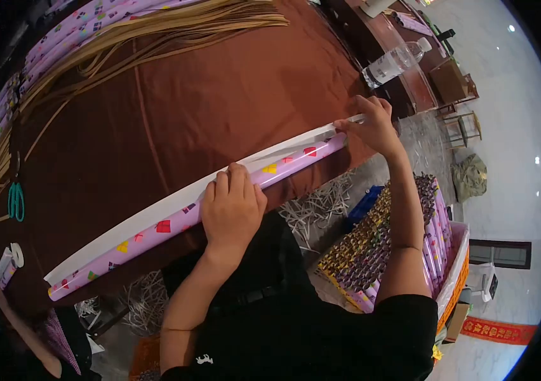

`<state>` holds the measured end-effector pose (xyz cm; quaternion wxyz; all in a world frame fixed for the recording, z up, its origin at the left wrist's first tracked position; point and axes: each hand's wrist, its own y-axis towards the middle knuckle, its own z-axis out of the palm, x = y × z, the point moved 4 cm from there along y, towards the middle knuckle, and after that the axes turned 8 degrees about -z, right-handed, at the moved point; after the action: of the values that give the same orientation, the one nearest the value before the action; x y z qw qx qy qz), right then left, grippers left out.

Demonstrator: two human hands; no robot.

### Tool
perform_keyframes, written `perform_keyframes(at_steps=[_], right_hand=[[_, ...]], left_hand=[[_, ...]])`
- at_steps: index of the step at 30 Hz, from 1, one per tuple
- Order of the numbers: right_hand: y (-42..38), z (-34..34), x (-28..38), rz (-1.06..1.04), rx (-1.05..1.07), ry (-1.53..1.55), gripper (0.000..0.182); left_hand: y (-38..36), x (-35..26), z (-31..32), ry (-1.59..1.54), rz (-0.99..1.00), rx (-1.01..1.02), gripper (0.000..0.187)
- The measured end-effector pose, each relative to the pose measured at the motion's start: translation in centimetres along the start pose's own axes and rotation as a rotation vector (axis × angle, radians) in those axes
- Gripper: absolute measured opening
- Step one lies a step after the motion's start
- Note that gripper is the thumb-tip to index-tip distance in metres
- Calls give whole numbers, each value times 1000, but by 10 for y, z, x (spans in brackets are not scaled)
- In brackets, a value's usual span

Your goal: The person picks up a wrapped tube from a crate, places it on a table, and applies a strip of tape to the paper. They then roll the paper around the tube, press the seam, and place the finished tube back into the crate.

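Note:
A long lilac tube wrapped in patterned paper [137,244] lies slantwise along the near edge of the brown cloth-covered table [220,95]. Its white paper edge [175,198] stands loose along the far side of the tube. My left hand [232,203] presses on the middle of the tube, palm down, with its fingers together over it. At the tube's right end, my right hand [369,124] pinches the tip of the white edge between thumb and fingers.
Brown strips [207,22] and patterned sheets lie at the back left. Teal scissors [16,201] rest at the left. A water bottle [397,62] is beyond my right hand. A crate [454,273] of tubes stands lower right. Another person's arm [26,327] reaches in lower left.

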<state>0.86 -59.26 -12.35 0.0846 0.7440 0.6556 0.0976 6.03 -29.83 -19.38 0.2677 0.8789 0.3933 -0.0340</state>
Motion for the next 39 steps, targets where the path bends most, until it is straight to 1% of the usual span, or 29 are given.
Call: perform_keyframes(at_steps=[2, 4, 6, 10, 13, 20, 22, 25, 26, 28, 29, 31, 32, 33, 34, 35, 36, 38, 39], right_hand=[[-4, 8, -11, 17, 17, 13, 43], [-6, 12, -7, 32, -5, -22, 45], [-6, 10, 4, 10, -74, -134, 46], [-8, 18, 8, -5, -133, -170, 48], [-6, 14, 16, -43, -101, -151, 49], [-5, 17, 22, -71, -124, -219, 49], [-5, 20, 23, -118, -102, -220, 49], [-4, 20, 28, -112, -105, -228, 49], [-5, 20, 28, -99, -75, -252, 49], [-5, 22, 25, -92, -83, -270, 50], [-6, 24, 25, -100, -81, -284, 50], [-6, 22, 26, -92, -72, -283, 50], [-5, 21, 27, -95, -55, -287, 51], [-4, 19, 27, -93, -65, -285, 51], [-3, 20, 27, -87, -18, -306, 52], [-3, 21, 26, -78, 28, -328, 53], [-4, 20, 27, -70, 12, -331, 53], [-5, 22, 27, -91, 14, -323, 52], [-5, 27, 23, -87, 19, -349, 51]], left_hand=[[2, -2, 0, 2, 11, -11, 35], [2, -2, 0, 19, 12, 1, 35], [3, -1, -4, 17, 21, 12, 35], [3, -1, -6, 37, 22, 31, 34], [2, -1, -7, 50, 34, 16, 34], [2, -2, -9, 52, 45, 42, 33], [3, -2, -10, 48, 58, 26, 32], [2, -2, -8, 71, 87, 27, 31], [4, -4, -9, 73, 103, 24, 31], [9, -8, -13, 83, 69, 62, 27], [13, -11, -18, 90, 84, 58, 27], [36, -19, -22, 149, 18, 427, 24], [49, -22, -18, 157, 22, 421, 24], [65, -29, -10, 218, 110, 466, 24], [82, -35, -1, 280, 198, 506, 25], [102, -45, 7, 195, 194, 536, 23], [122, -59, 13, 111, 193, 563, 21], [146, -81, 28, -39, 253, 662, 23], [155, -90, 38, -57, 274, 725, 26]])
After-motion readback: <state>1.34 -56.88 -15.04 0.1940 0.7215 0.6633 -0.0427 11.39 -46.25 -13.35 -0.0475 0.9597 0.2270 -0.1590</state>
